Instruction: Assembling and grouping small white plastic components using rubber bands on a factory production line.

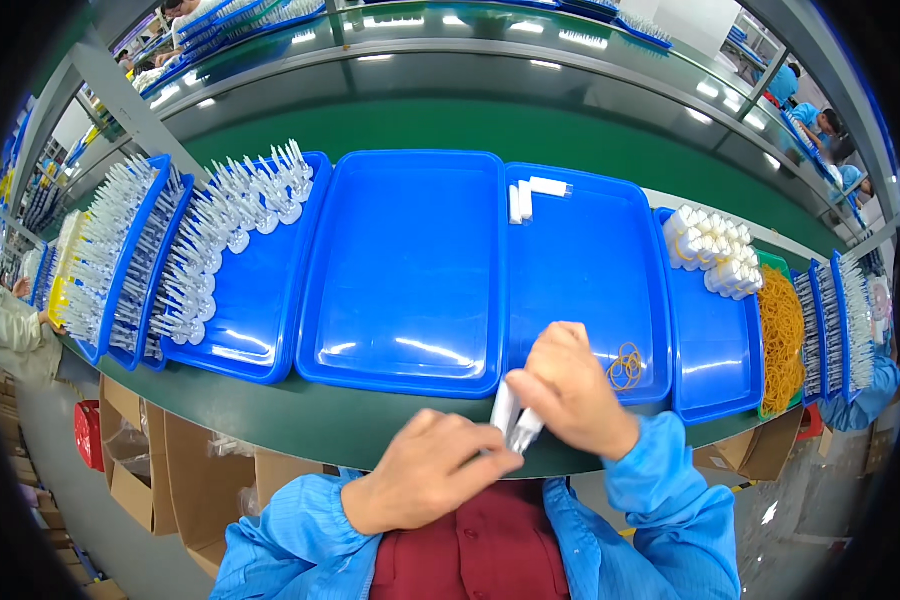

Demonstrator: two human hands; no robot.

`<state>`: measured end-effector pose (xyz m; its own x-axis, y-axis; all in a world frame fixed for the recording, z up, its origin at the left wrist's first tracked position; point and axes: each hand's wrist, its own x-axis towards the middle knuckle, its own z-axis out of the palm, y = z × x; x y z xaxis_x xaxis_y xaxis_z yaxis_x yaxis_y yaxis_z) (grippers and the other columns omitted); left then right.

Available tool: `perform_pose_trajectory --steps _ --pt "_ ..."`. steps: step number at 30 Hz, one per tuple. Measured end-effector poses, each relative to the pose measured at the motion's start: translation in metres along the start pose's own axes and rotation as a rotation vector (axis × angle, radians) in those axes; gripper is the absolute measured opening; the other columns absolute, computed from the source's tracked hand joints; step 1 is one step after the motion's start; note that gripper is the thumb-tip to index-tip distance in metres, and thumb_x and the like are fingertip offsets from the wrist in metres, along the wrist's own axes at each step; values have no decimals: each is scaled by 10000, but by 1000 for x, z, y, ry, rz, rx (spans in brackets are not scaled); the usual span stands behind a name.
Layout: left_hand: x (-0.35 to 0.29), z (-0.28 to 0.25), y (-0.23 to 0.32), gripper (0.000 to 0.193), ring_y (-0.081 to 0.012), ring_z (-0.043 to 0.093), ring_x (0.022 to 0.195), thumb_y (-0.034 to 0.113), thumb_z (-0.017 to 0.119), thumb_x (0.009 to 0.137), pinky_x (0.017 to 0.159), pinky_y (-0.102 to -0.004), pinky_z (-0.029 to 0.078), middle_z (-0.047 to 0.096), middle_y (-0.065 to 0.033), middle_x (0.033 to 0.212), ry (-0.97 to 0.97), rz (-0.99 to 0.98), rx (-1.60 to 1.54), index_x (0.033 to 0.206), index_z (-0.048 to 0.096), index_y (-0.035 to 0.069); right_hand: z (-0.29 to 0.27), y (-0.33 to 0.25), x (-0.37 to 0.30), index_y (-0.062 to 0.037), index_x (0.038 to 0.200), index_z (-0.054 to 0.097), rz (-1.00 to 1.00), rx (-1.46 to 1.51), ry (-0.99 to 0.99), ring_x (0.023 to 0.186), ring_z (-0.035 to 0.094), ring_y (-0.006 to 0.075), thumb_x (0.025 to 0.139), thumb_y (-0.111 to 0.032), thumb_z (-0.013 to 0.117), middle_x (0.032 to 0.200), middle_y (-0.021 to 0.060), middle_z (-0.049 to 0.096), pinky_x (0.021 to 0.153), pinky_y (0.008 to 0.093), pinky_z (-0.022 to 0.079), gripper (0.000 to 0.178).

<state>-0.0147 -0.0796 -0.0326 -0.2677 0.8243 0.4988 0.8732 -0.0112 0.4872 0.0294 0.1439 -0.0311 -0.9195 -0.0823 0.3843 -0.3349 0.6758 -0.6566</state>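
Nearest the camera: person in a blue smock over a red shirt, both forearms coming in from the lower edge. Left hand [425, 470] and right hand [570, 390] meet over the near edge of the green bench [300, 420]. Between them is a small bundle of white tubes [513, 418]. Left fingers pinch its lower end; right hand is curled over the top end, fingers closed on it. Bundle sits tilted, just off the bench edge, in front of the blue trays.

Just beyond the right hand: a few loose yellow rubber bands [626, 366] lying in the second blue tray [590, 290]. Far end of that tray holds three white tubes [535, 195], two side by side, one crosswise.

Left of it, the big middle blue tray [405, 270], bare plastic showing. Next left, another blue tray [260, 300] with rows of white-and-clear pieces [225, 235] fanned across its left half. Further left, narrower trays packed with the same sort of pieces [110, 250]; detail too small to tell.

Right side: blue tray [715, 350] with bundled white tubes [715, 250] stacked at its far end. Beside it a green bin heaped with yellow rubber bands [780, 335], then narrow trays of small parts [835, 320].

Under the bench at left: cardboard boxes [160, 460]. Far back: more benches, other people in blue at the right rim.
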Motion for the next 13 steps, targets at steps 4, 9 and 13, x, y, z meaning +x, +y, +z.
perform_pose_trajectory --steps 4,9,13 --pt "-9 18 -6 482 -177 586 828 139 860 725 693 -325 402 616 -30 1058 284 -30 136 1160 653 120 22 -12 -15 -67 730 568 -49 -55 223 745 517 271 857 -121 730 704 68 504 820 418 392 212" --pt "-12 8 5 1084 -294 568 1188 253 986 623 964 -400 492 472 -177 1421 204 -476 -377 1482 370 13 13 -22 -19 -71 790 630 -149 -211 192 768 536 269 855 -149 736 754 51 537 856 433 416 146" --pt "-7 3 -4 1122 -289 229 1528 272 854 835 1237 -445 188 199 -178 1641 -363 -1062 -1671 1621 81 66 39 -27 -32 -103 970 697 -167 169 90 941 576 291 849 -230 758 875 95 591 917 524 408 186"
